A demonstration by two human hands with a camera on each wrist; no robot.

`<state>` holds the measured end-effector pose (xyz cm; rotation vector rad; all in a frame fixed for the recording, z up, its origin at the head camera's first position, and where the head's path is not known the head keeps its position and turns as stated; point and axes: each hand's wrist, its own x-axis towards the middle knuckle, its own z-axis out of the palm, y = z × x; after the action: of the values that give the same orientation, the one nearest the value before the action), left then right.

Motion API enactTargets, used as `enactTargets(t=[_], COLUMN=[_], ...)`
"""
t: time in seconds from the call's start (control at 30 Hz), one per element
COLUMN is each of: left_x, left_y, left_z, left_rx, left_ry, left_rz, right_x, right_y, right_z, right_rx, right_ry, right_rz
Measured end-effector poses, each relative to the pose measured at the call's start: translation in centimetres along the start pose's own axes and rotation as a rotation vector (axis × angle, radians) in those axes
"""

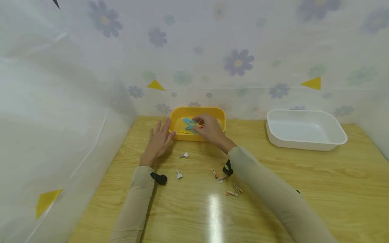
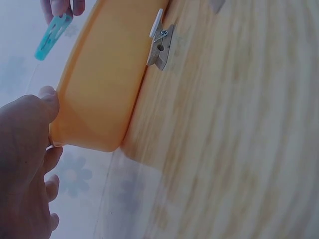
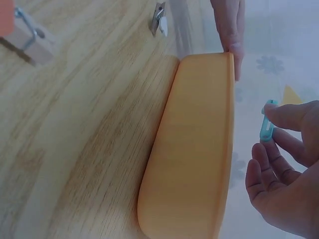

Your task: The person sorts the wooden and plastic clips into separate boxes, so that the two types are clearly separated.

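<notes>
Over the yellow bin (image 1: 182, 136), my right hand (image 1: 211, 130) pinches a teal clothespin (image 3: 268, 122) between thumb and fingertips. The same pin shows above the rim in the left wrist view. Inside the bin, teal and yellow clothespins (image 1: 186, 132) are partly covered by the right hand. My left hand (image 1: 158, 140) touches the bin's left end with its fingers spread, its thumb at the near corner of the rim. A small clothespin with a white heart (image 1: 185, 155) lies on the table just in front of the bin.
Another white-heart clothespin (image 1: 179, 174) lies nearer me. Several small wooden clothespins (image 1: 232, 193) are scattered below my right forearm, some with orange pieces. A white bin (image 1: 304, 143) stands at the right. Patterned sheeting (image 1: 194, 67) hangs behind the wooden table (image 1: 188, 216).
</notes>
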<state>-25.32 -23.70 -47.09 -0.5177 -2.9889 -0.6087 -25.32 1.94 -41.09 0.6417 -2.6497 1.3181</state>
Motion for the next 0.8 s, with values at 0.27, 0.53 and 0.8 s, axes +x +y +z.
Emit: enactTargets(t=[0.27,0.53,0.8], left_x=[-0.1,-0.7,-0.6], left_y=[0.4,0.5,0.9], left_z=[0.1,0.5,0.7], left_rx=[0.013,0.020,0.021], left_ry=[0.003,0.005,0.009], left_rz=[0.001,-0.017,-0.028], right_x=[1.7,3.7,4.8], right_y=[0.8,1.1,2.1], right_z=[0.2,1.6,1.7], right_rx=[-0.027,-0.031,0.003], right_ry=[-0.029,-0.066,-0.107], right_rz=[0.052,0.069,0.125])
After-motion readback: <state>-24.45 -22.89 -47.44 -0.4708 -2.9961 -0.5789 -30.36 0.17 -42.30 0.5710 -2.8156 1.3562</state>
